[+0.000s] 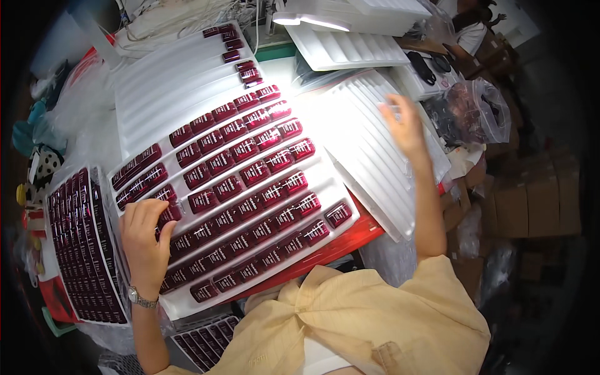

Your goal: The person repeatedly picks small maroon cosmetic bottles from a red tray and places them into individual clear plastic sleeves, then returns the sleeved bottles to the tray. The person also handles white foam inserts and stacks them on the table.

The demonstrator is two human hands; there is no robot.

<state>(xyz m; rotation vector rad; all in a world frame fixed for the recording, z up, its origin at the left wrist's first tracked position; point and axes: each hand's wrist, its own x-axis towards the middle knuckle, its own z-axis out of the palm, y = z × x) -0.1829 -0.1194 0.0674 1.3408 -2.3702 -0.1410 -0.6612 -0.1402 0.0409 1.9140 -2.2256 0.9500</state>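
Observation:
A white ribbed tray (pixel 337 178) lies tilted in front of me, with rows of small glossy dark-red bottles (pixel 253 172) bearing pale print. At its left side my left hand (pixel 142 231) is closed, fingers and thumb around dark-red bottles (pixel 169 214) at the end of a row; the fingers partly cover them. My right hand (pixel 405 128) is raised over a stack of white ribbed trays (pixel 369 144) at the right. Its fingers are spread, slightly blurred, and nothing shows in them. Beyond the filled rows, another white tray (pixel 169 87) carries a few bottles along its right edge.
Filled trays (pixel 81 244) stand at the far left, and another filled tray (pixel 206 340) is low by my left arm. A bright lamp (pixel 312 22) shines at the back. Bagged items (pixel 475 109) and cardboard boxes (pixel 531 197) occupy the right. Another person (pixel 469 31) is at the back right.

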